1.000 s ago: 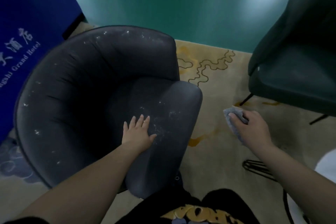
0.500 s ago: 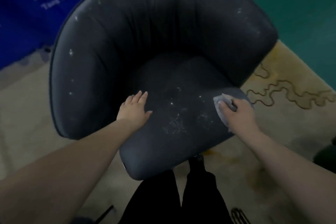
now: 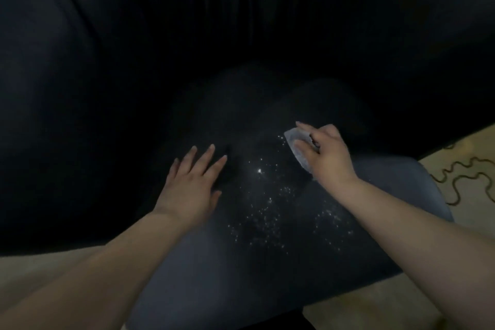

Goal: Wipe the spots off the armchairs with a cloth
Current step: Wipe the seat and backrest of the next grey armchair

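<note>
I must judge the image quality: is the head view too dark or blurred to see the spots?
Head view: the armchair back is nearly black, its folds barely readable; the seat is brighter, so the white spots stand out; edges look soft and wide-angle bent; both hands are lit.

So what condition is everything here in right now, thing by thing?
Armchair seat: dusted with white spots, not yet wiped clean.
Cloth: bunched, gripped in the right hand, at the far edge of the spots.
Right hand: curled round the cloth.
Left hand: open, fingers spread on the seat.
Carpet: pale, with a dark wavy pattern.
</note>
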Available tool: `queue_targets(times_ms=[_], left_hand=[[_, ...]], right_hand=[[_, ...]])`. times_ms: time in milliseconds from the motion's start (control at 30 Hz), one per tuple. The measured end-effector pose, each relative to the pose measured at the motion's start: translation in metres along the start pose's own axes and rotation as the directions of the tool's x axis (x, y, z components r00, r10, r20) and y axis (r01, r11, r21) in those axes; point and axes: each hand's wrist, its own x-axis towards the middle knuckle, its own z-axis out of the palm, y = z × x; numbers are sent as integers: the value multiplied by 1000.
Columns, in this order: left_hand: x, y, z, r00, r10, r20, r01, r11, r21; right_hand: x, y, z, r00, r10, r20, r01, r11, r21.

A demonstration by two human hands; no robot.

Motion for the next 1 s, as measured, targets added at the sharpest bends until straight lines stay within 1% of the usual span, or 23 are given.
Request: queue_targets(times_ms=[67, 133, 200, 233, 300, 333, 367, 400, 433, 467, 500, 533, 567, 633, 667, 733, 767, 800, 867, 900, 934, 967, 1000], left_hand=[[13, -1, 15, 1000, -19, -16, 19, 1000, -21], [23, -2, 27, 999, -39, 0, 39, 998, -43], [28, -3, 36, 999, -48, 24, 49, 996, -71], [28, -3, 39, 998, -50, 28, 52, 995, -88], [27, -4, 43, 999, -46, 13, 47, 992, -120], [26, -5, 45, 999, -42, 3, 42, 990, -132], [26, -6, 45, 999, -37, -3, 36, 989, -141], [26, -6, 45, 999, -32, -6, 31, 989, -148], [26, -7, 45, 1000, -29, -5, 28, 988, -154], [26, -7, 46, 1000, -30, -2, 29, 987, -158], [26, -6, 47, 999, -32, -1, 31, 986, -161], [27, -5, 47, 999, -34, -2, 33, 986, -161], [27, -4, 48, 999, -34, -3, 33, 986, -164], [27, -3, 48, 999, -42, -6, 40, 983, -178], [27, -3, 48, 999, -47, -5, 45, 982, -183], [27, -2, 47, 999, -49, -2, 48, 982, -185], [27, -2, 47, 999, -46, -3, 45, 981, -189], [27, -3, 47, 999, -41, -6, 39, 980, -196], [26, -3, 48, 999, -33, -12, 30, 977, -213], [26, -4, 49, 999, -30, -14, 26, 974, -224], [26, -3, 49, 1000, -27, -16, 22, 971, -239], [26, -3, 48, 1000, -25, -18, 19, 966, -256], [26, -3, 48, 1000, -23, -19, 17, 962, -272]], right_hand=[[24, 19, 13, 997, -60, -47, 54, 991, -119], [37, 33, 25, 993, -66, -98, 37, 963, -267], [33, 35, 42, 987, -115, -111, 73, 942, -327], [24, 33, 52, 979, -192, -64, 163, 936, -311], [8, 30, 62, 927, -357, 112, 374, 882, -286], [8, 28, 61, 898, -396, 190, 437, 851, -291], [16, 29, 56, 887, -413, 207, 459, 838, -296], [31, 32, 50, 904, -398, 155, 427, 848, -313], [50, 36, 43, 937, -348, 42, 343, 888, -306], [67, 40, 35, 967, -245, -71, 213, 927, -308], [78, 42, 30, 977, -171, -125, 119, 932, -343], [77, 43, 33, 979, -156, -129, 90, 906, -414], [68, 40, 39, 980, -176, -96, 118, 895, -431], [32, 30, 59, 958, -282, 59, 283, 882, -376], [13, 27, 67, 919, -358, 168, 394, 861, -322], [-1, 25, 67, 827, -449, 339, 540, 801, -259], [9, 26, 63, 805, -475, 355, 573, 777, -261], [24, 27, 59, 830, -464, 309, 548, 779, -305], [53, 30, 55, 915, -379, 138, 402, 824, -399], [57, 29, 57, 944, -321, 78, 323, 854, -409], [52, 27, 64, 953, -297, 64, 297, 869, -395], [40, 23, 73, 942, -318, 107, 334, 867, -370], [21, 20, 83, 908, -375, 185, 417, 848, -327]])
